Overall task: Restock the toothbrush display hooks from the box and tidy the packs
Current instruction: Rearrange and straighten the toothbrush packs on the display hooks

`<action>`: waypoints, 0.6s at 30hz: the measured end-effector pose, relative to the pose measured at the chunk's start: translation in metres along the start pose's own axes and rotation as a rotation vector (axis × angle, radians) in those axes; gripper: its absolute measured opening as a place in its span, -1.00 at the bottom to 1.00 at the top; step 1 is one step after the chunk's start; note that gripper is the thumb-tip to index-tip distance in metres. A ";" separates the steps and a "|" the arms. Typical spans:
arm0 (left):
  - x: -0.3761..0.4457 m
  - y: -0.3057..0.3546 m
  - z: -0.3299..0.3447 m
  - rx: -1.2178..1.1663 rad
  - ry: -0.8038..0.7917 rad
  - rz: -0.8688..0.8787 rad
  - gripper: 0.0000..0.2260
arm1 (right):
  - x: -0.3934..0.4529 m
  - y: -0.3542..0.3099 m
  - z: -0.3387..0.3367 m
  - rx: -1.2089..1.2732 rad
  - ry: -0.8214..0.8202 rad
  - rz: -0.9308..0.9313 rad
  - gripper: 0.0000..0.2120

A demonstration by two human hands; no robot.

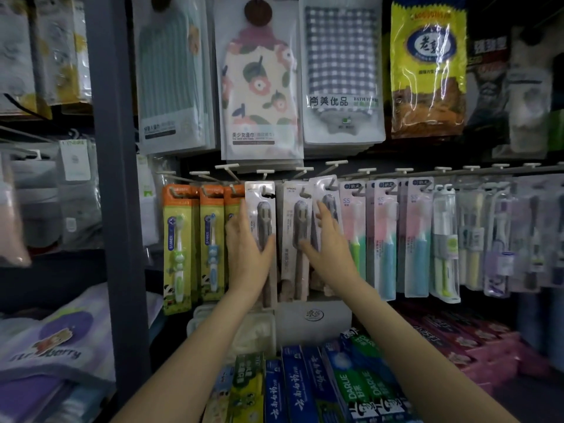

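Three grey toothbrush packs hang side by side on white display hooks in the middle of the rack. My left hand holds the left grey pack, with its fingers behind the card and its thumb across the front. My right hand lies with straight fingers on the right grey pack, and its thumb reaches over the middle grey pack. No box is in view.
Orange children's toothbrush packs hang to the left, pink and blue packs and clear-cased ones to the right. Bagged towels hang above. Toothpaste boxes lie on the shelf below. A grey upright post stands at the left.
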State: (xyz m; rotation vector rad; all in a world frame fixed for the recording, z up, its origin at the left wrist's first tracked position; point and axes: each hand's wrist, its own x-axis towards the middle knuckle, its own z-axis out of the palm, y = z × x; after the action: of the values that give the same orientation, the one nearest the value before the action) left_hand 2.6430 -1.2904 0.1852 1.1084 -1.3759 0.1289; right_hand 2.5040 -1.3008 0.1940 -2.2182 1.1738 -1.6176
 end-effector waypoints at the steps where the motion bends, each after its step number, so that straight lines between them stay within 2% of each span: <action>1: 0.005 0.003 0.000 0.014 0.025 0.013 -0.31 | 0.005 -0.004 -0.002 -0.001 0.022 -0.024 -0.30; 5: 0.018 0.013 0.003 0.040 0.029 0.058 -0.33 | 0.026 -0.007 0.001 -0.031 0.090 -0.065 -0.33; 14: 0.019 0.014 0.012 0.076 0.046 0.043 -0.36 | 0.033 -0.008 0.009 -0.046 0.105 -0.065 -0.35; 18: 0.016 0.013 0.010 0.124 0.089 0.101 -0.38 | 0.027 -0.009 0.001 -0.027 0.127 -0.069 -0.35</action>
State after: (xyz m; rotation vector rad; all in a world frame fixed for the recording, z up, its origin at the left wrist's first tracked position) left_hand 2.6321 -1.2987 0.2031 1.1229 -1.3585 0.3369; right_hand 2.5123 -1.3128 0.2181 -2.2240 1.1684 -1.8039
